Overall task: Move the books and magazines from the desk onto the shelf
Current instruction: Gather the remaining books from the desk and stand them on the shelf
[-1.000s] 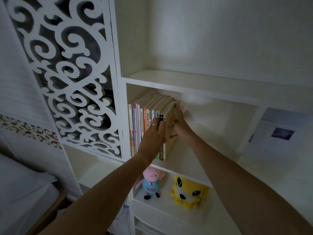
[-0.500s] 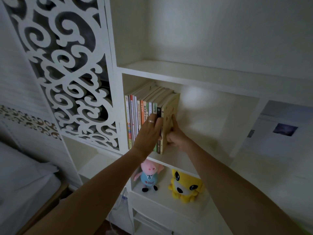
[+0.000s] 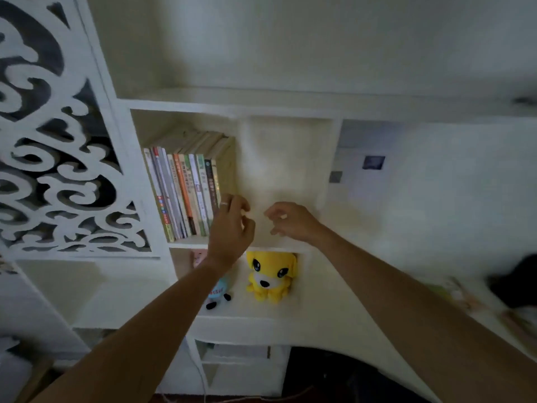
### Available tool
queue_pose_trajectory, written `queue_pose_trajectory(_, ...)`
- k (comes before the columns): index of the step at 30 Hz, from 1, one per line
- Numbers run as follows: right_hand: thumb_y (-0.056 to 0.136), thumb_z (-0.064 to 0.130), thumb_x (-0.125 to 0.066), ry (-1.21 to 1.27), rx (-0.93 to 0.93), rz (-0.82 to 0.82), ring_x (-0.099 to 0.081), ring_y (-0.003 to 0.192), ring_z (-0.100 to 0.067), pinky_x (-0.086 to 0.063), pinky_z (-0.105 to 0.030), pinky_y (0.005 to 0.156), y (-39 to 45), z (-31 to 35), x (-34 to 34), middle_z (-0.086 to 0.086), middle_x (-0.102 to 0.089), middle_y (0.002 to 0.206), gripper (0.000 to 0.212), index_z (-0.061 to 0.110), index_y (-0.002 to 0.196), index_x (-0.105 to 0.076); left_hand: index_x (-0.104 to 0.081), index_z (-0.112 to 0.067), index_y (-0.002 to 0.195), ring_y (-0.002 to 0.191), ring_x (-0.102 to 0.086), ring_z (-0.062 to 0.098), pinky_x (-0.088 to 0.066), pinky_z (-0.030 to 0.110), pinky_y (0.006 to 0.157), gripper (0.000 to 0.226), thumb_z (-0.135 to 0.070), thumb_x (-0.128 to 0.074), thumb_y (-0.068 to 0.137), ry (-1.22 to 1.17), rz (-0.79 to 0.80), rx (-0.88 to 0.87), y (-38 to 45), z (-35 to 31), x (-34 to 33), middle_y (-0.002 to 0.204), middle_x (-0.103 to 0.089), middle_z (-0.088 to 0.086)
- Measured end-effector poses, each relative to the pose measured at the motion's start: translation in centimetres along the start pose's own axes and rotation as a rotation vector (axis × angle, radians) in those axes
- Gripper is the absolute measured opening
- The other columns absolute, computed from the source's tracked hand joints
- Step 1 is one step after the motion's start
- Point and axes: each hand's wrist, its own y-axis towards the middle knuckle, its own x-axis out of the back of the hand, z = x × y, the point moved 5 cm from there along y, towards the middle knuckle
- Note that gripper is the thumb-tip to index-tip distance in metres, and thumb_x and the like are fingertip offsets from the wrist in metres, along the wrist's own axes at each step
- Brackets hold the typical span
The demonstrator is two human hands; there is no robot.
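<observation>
A row of several books (image 3: 189, 187) stands upright at the left end of a white shelf (image 3: 279, 245), spines facing out. My left hand (image 3: 231, 225), with a ring on one finger, hovers just in front of the rightmost book's lower corner, fingers loosely curled and empty. My right hand (image 3: 290, 221) hangs in front of the bare part of the same shelf, a little right of the books, fingers loosely curled and holding nothing. Neither hand touches the books.
A yellow plush dog (image 3: 271, 276) and a pink plush pig (image 3: 216, 289), partly behind my left arm, sit on the lower shelf. A white carved screen (image 3: 58, 158) stands at left. The desk (image 3: 363, 309) curves off right, with blurred items (image 3: 514, 289) at its far end.
Both hands have let go of the rightmost book and pulled back and down from the row. The book now stands upright with the others. The view has tipped downward.
</observation>
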Motion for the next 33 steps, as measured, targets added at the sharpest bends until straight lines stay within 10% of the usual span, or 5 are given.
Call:
queue_pose_trajectory(8,0.093,0.001,-0.053,0.082,-0.451,-0.202,-0.075,0.076,-0.029,-0.059,-0.025,0.060,-17.0,-14.6,9.1,-0.012,-0.072,0.096,0.023,0.002,0.108,-0.071,-0.054,-0.013,0.090,0.063,-0.050,0.018,-0.045,0.034,0.059,0.023,0.004,-0.059,0.076,-0.244,0.223,-0.186,-5.7,-13.1,-10.3,0.100,-0.048,0.001)
queue_pose_trajectory(13,0.093,0.019,-0.061,-0.126,-0.680,-0.368,-0.069,0.102,-0.029,-0.057,-0.039,0.088,-25.7,-22.5,15.4,-0.011,-0.072,0.110,0.025,0.012,0.115,-0.071,-0.054,-0.017,0.089,0.063,-0.051,0.019,-0.047,0.031,0.059,0.023,0.002,-0.061,0.077,-0.340,0.434,-0.202,-9.1,-21.9,-18.7,0.099,-0.047,0.000)
queue_pose_trajectory(25,0.098,0.012,-0.046,-0.217,-0.856,-0.513,-0.065,0.107,-0.031,-0.052,-0.032,0.087,-30.7,-43.2,28.4,-0.017,-0.067,0.116,0.029,0.004,0.116,-0.066,-0.049,-0.022,0.094,0.085,-0.053,0.024,-0.044,0.034,0.073,0.021,-0.009,-0.062,0.082,-0.336,0.911,0.181,-15.9,-35.1,-44.9,0.104,-0.050,0.006)
queue_pose_trajectory(33,0.098,0.013,-0.047,-0.119,-0.896,-0.492,-0.061,0.111,-0.035,-0.047,-0.034,0.089,-28.1,-58.7,35.0,-0.018,-0.065,0.118,0.028,0.004,0.119,-0.063,-0.049,-0.014,0.138,0.118,-0.053,0.025,-0.047,0.039,0.100,0.052,-0.013,-0.058,0.086,-0.163,1.220,0.371,-21.3,-36.2,-63.2,0.132,-0.054,0.011)
